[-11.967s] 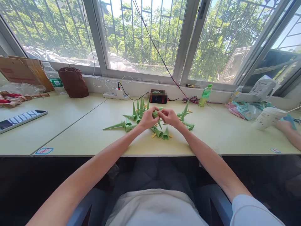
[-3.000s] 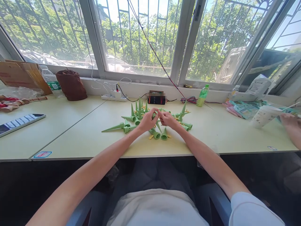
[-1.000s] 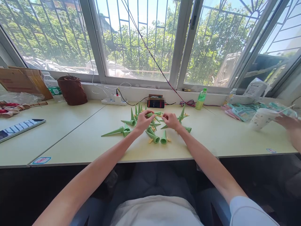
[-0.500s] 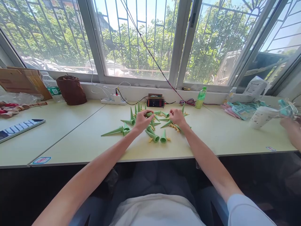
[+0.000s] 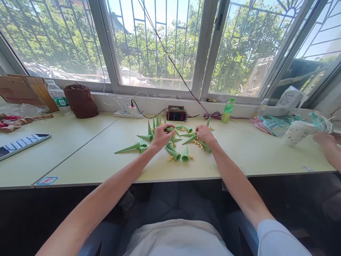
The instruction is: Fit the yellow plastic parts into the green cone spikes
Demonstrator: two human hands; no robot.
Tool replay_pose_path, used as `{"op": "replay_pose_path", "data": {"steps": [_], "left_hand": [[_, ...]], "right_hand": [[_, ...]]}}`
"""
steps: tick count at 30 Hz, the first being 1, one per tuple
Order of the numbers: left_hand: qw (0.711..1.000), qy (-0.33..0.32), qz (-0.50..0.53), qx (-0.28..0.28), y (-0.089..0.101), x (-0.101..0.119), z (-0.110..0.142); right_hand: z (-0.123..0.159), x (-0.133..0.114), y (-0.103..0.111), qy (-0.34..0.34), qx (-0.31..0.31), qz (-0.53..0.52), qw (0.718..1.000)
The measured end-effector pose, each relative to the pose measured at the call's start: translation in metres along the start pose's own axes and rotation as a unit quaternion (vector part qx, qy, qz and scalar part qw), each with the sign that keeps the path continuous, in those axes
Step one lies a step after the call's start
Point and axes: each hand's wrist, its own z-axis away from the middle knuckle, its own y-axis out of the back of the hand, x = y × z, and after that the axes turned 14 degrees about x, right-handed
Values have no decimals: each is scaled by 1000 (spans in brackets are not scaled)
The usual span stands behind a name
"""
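Many light green plastic cones (image 5: 175, 155) lie and stand in a loose ring on the pale table, with small yellow branched pieces (image 5: 198, 144) scattered among them. My left hand (image 5: 163, 136) is closed on a green cone (image 5: 169, 129), its round end showing between thumb and fingers. On the other side of the ring, my right hand (image 5: 205, 133) has its fingers pinched together low over the cones. Whatever is in that pinch is too small and hidden to make out. Several upright cones (image 5: 153, 123) stand behind my left hand.
A phone (image 5: 176, 115) leans by the window sill behind the ring. A green-capped bottle (image 5: 227, 110) and coiled cable stand right of it; a power strip (image 5: 128, 114) and brown bag (image 5: 80, 101) are left. Another person's hand (image 5: 326, 140) works by a white cup (image 5: 298, 133).
My right hand has moved a little to the right and towards me, its fingers now pinched. My left hand stays nearly in place with the green cone. The other person's hand has shifted left.
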Motion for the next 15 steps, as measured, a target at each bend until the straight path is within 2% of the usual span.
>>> {"op": "replay_pose_path", "data": {"steps": [4, 9, 11, 15], "left_hand": [[1000, 2, -5, 1, -1, 0, 0], [1000, 17, 2, 4, -3, -2, 1], [1000, 23, 3, 10, -3, -3, 1], [1000, 19, -4, 19, -3, -4, 0]], "right_hand": [[2, -3, -3, -6, -36, -19, 999], [4, -9, -6, 57, -53, -106, 991], [4, -9, -7, 63, -31, -121, 990], [1, -5, -8, 42, 54, -75, 995]]}}
